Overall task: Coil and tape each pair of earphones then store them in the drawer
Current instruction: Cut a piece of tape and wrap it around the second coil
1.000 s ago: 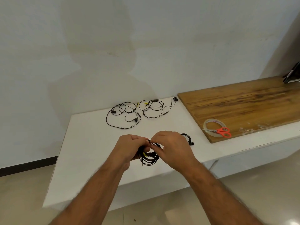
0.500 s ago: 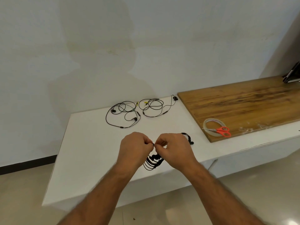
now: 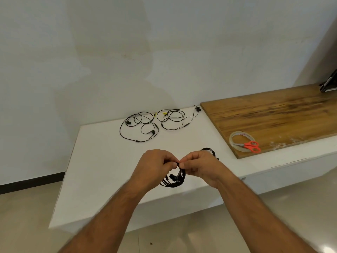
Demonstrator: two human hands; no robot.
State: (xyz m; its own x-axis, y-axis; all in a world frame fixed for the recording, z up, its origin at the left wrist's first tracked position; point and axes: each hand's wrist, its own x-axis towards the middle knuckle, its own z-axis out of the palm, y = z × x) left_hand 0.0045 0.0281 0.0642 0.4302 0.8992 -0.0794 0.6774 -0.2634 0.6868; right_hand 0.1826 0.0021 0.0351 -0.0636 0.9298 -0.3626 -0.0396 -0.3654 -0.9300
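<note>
A coiled pair of black earphones (image 3: pixel 174 180) hangs between my hands above the white table's front part. My left hand (image 3: pixel 155 168) and my right hand (image 3: pixel 199 166) both pinch the top of the coil, fingertips almost touching. Behind my right hand lies another coiled black pair (image 3: pixel 209 150), partly hidden. Two loose black earphone pairs lie at the back of the table: one on the left (image 3: pixel 138 126), one on the right (image 3: pixel 175 117). A clear tape roll (image 3: pixel 238 138) and orange-handled scissors (image 3: pixel 250 146) rest on the wooden board (image 3: pixel 273 114).
The white table (image 3: pixel 102 161) stands against a white wall, its front edge near my forearms. The wooden board covers its right side. A dark object (image 3: pixel 329 84) sits at the far right edge. Tiled floor lies below.
My hands rose off the coil's sides and now pinch its top with fingertips together; the coil hangs lower beneath them. Nothing else moved.
</note>
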